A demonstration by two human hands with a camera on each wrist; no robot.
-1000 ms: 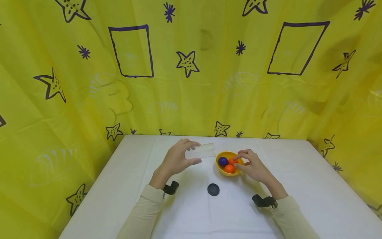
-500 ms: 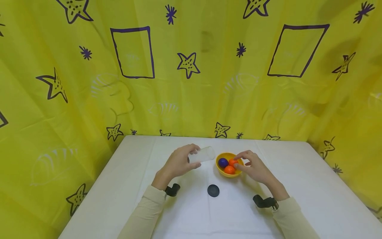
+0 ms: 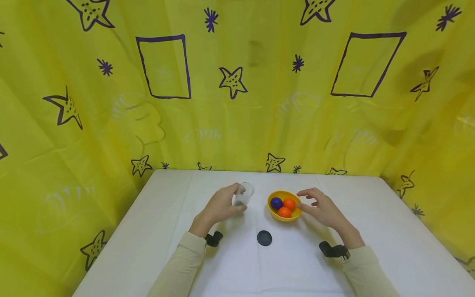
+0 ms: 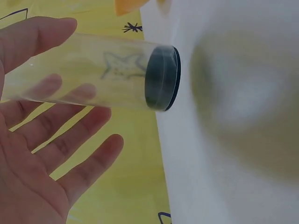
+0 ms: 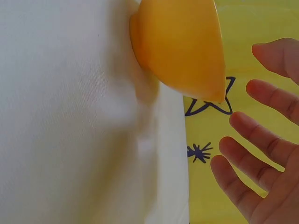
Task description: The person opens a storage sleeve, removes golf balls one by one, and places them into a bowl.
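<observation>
In the head view my left hand (image 3: 220, 205) grips a clear plastic tube (image 3: 243, 194) between thumb and fingers, its round mouth facing up. The left wrist view shows a black cap (image 4: 162, 78) on the tube's lower end, close over the table. My right hand (image 3: 322, 207) hovers at the right rim of a yellow bowl (image 3: 279, 217), thumb and fingers apart with nothing between them. Inside the bowl lie a purple ball (image 3: 276, 203) and two orange balls, one farther back (image 3: 289, 203) and one nearer the front (image 3: 284, 212).
A black round lid (image 3: 264, 238) lies flat on the white tablecloth (image 3: 237, 268), in front of the bowl. Behind the table hangs a yellow curtain (image 3: 208, 115) with dark star drawings.
The tube has swung from lying nearly sideways toward the bowl to standing close to upright, pulled left. My right hand has drawn back rightward from the farther orange ball.
</observation>
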